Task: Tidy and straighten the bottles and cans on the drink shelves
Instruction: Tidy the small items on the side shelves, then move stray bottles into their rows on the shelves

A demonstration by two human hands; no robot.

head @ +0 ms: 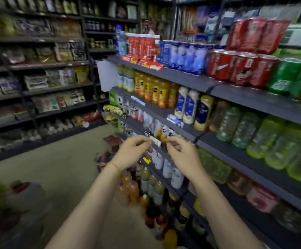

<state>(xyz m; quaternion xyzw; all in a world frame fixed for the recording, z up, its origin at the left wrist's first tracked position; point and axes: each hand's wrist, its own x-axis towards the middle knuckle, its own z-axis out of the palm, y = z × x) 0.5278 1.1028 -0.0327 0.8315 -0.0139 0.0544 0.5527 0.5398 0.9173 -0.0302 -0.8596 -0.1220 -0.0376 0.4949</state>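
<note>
Dim shop aisle, beige floor (pixel 68 159), dark shelving (pixel 52 65).

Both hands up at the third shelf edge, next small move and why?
Probably seat the small white tag flat on the shelf edge: the left hand and right hand seem to pinch its ends, though blur hides the grip. No bottle is held yet.

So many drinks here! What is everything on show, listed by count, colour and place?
Red cans: several, red, top shelf.
Blue-white cans: several, top shelf, left of the red ones.
Green cans: a few, top shelf, far right.
Orange bottles: a row, second shelf.
Clear green bottles: many, right, middle shelves.
White bottles: several, lower shelf under the hands.
Snack shelves: blurred, across the aisle.
Price tag: one, white, shelf edge.
Left hand, right hand: pinching at the price tag.
</note>
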